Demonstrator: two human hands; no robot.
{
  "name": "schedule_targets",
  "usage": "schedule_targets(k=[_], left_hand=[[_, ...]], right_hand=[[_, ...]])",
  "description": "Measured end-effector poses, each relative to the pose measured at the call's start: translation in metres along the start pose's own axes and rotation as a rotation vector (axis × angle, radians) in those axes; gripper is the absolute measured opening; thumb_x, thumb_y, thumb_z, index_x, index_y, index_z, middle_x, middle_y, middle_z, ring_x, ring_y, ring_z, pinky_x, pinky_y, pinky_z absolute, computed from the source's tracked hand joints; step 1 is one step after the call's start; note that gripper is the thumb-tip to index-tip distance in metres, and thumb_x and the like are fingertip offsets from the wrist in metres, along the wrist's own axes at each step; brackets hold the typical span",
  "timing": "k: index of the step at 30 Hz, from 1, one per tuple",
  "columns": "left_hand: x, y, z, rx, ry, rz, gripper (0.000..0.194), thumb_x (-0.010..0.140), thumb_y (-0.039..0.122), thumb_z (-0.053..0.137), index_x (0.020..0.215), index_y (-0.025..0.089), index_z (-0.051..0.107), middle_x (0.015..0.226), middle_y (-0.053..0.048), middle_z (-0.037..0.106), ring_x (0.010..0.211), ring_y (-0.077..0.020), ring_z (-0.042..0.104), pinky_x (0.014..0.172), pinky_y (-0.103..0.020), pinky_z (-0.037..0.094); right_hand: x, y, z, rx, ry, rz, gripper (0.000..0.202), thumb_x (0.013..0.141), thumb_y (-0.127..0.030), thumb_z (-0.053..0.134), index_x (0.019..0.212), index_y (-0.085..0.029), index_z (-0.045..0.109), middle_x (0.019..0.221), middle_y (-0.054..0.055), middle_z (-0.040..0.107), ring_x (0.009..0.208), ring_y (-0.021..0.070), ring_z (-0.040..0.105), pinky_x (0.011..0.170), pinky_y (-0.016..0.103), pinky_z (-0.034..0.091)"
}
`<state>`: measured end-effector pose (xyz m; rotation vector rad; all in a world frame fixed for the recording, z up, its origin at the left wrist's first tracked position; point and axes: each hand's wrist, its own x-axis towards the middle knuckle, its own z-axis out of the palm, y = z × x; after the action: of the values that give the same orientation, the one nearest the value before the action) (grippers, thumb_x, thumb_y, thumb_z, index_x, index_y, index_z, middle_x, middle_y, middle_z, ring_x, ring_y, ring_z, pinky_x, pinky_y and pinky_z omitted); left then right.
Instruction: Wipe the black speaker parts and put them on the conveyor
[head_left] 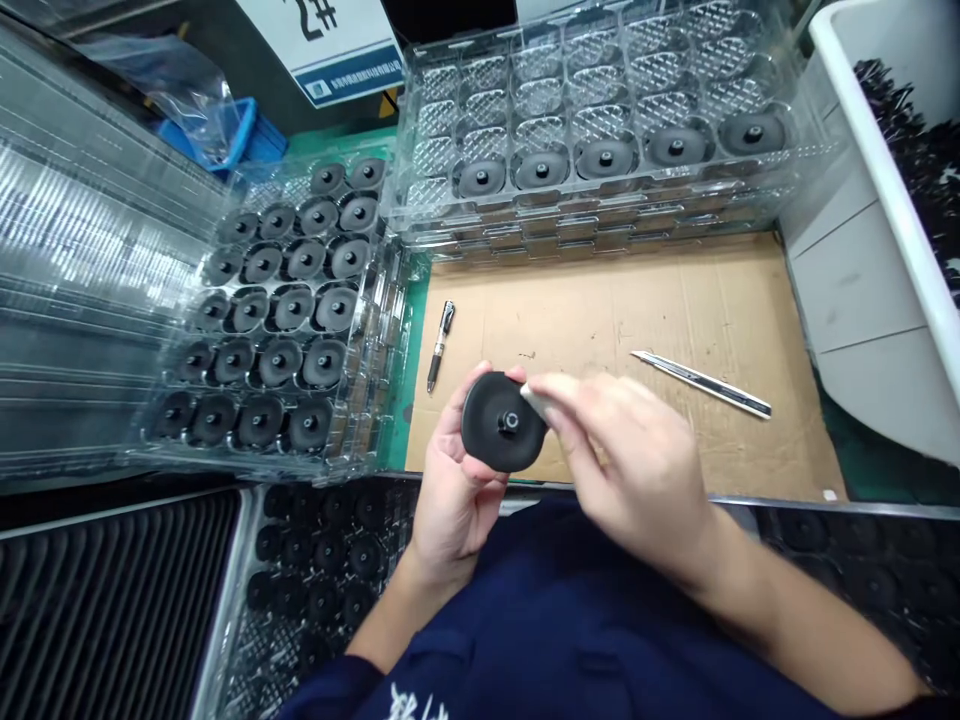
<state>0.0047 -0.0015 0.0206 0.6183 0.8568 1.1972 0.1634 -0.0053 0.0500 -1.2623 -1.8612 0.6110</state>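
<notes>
My left hand is closed around the edge of a round black plastic part, which has a short hollow stem at its centre. The part is held over the front of the cardboard sheet, its stem side facing up. Between the thumb and fingers of my right hand is a small white piece, pressed to the right rim of the black part. What kind of piece it is I cannot make out, since the fingers cover most of it.
On the cardboard lie a pen and a slim utility knife. Clear trays of black parts stand at left, with more stacked trays behind. A white bin at right holds black scraps. A blue box sits at back left.
</notes>
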Motion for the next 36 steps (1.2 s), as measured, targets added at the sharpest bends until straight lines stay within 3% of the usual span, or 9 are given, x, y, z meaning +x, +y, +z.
schedule_targets(k=[5,12,15,18,22,25,29,32,36], left_hand=[[-0.004,0.004,-0.002,-0.074,-0.004,-0.059,0.054,0.066,0.044,0.073,0.117,0.032,0.058,0.123,-0.001,0.058,0.109,-0.0248,0.059,0.090,-0.031,0.052],[-0.006,0.003,0.004,-0.081,-0.011,-0.091,0.057,0.063,0.043,0.074,0.116,0.031,0.058,0.121,-0.001,0.060,0.108,-0.0264,0.060,0.094,-0.032,0.049],[-0.006,0.001,0.008,-0.071,-0.004,-0.110,0.056,0.063,0.041,0.076,0.116,0.031,0.059,0.120,-0.001,0.061,0.106,-0.0243,0.061,0.091,-0.030,0.050],[-0.006,-0.002,0.009,-0.052,0.034,-0.140,0.058,0.063,0.035,0.078,0.118,0.031,0.058,0.111,0.001,0.064,0.098,-0.0183,0.063,0.084,-0.023,0.052],[-0.006,-0.004,0.006,-0.025,0.053,-0.170,0.049,0.070,0.029,0.074,0.116,0.030,0.059,0.113,-0.001,0.064,0.100,-0.0202,0.062,0.085,-0.028,0.052],[-0.008,-0.006,0.006,-0.030,0.092,-0.182,0.050,0.072,0.029,0.072,0.119,0.030,0.056,0.116,-0.002,0.063,0.102,-0.0211,0.061,0.087,-0.031,0.052],[-0.010,-0.003,0.012,-0.036,0.057,-0.238,0.056,0.067,0.031,0.075,0.120,0.024,0.056,0.113,-0.005,0.064,0.107,-0.0242,0.059,0.092,-0.031,0.048],[-0.009,0.003,0.010,-0.057,0.017,-0.227,0.058,0.063,0.030,0.079,0.117,0.027,0.058,0.114,-0.004,0.064,0.104,-0.0245,0.061,0.093,-0.033,0.048],[-0.007,0.002,0.008,-0.078,0.078,-0.274,0.064,0.052,0.039,0.083,0.111,0.028,0.062,0.107,0.000,0.067,0.096,-0.0192,0.064,0.081,-0.023,0.052]], right_hand=[[-0.014,0.008,-0.003,0.497,-0.297,0.244,0.020,0.087,-0.018,0.053,0.103,-0.024,0.065,0.088,-0.002,0.067,0.076,0.0094,0.060,0.067,0.021,0.046],[-0.027,0.055,-0.007,0.611,-0.015,0.614,0.020,0.089,-0.032,0.054,0.107,-0.030,0.063,0.099,-0.003,0.066,0.079,0.0092,0.059,0.066,0.019,0.045],[-0.013,0.035,-0.015,0.418,0.044,0.484,0.024,0.089,-0.028,0.053,0.112,-0.029,0.061,0.108,-0.001,0.064,0.086,0.0116,0.059,0.070,0.023,0.045],[0.000,0.006,-0.011,0.255,0.084,0.162,0.029,0.088,-0.021,0.053,0.116,-0.022,0.057,0.110,0.002,0.063,0.092,0.0141,0.057,0.078,0.027,0.045],[0.009,-0.008,0.006,0.203,-0.084,-0.184,0.026,0.088,-0.014,0.047,0.111,-0.011,0.058,0.096,0.006,0.066,0.084,0.0153,0.057,0.077,0.032,0.043],[0.018,-0.006,0.010,0.191,-0.242,-0.177,0.022,0.088,-0.013,0.045,0.102,-0.011,0.062,0.089,0.005,0.065,0.076,0.0140,0.054,0.072,0.031,0.042],[0.020,-0.004,0.010,0.069,-0.045,-0.221,0.026,0.087,-0.014,0.045,0.109,-0.008,0.059,0.085,0.008,0.063,0.074,0.0170,0.053,0.068,0.033,0.038],[0.007,0.000,0.005,0.174,-0.140,-0.275,0.027,0.086,-0.011,0.047,0.111,-0.011,0.057,0.083,0.006,0.062,0.076,0.0154,0.052,0.069,0.031,0.038],[-0.001,0.004,-0.006,0.031,-0.153,-0.069,0.023,0.087,-0.010,0.047,0.106,-0.012,0.059,0.081,0.004,0.061,0.069,0.0131,0.048,0.065,0.029,0.034]])
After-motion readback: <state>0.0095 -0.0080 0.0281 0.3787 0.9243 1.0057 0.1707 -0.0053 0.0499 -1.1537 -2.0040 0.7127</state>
